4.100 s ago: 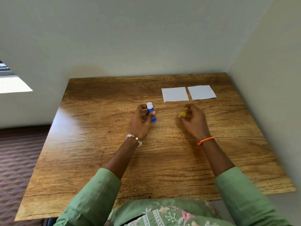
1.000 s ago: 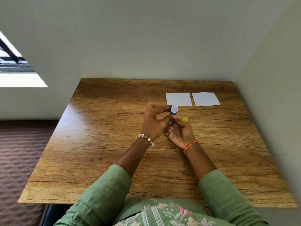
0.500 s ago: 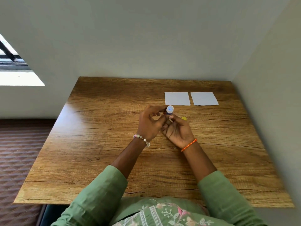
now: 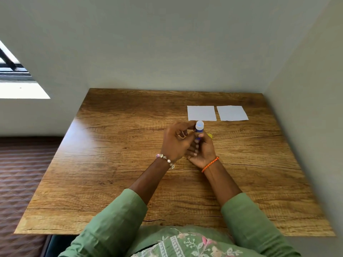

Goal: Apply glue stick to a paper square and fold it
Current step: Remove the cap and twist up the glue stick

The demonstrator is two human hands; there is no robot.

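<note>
An uncapped blue glue stick [image 4: 199,127] stands upright between both hands above the middle of the wooden table [image 4: 115,164]. My left hand [image 4: 176,141] pinches its upper part with thumb and forefinger. My right hand [image 4: 202,150] curls round its lower end, which is mostly hidden. The yellow cap [image 4: 210,135] lies on the table just behind my right hand. Two white paper squares lie side by side at the far right, the left square [image 4: 201,113] and the right square [image 4: 232,113], both flat and apart from my hands.
Walls close the table at the back and along the right side. The table's left edge drops to a dark patterned floor [image 4: 20,173]. A window [image 4: 13,71] is at the upper left.
Earlier my left hand held the stick alone while my right hand set down the yellow cap. Since then my right hand came to the stick's base, and over the last second both hands stay on it.
</note>
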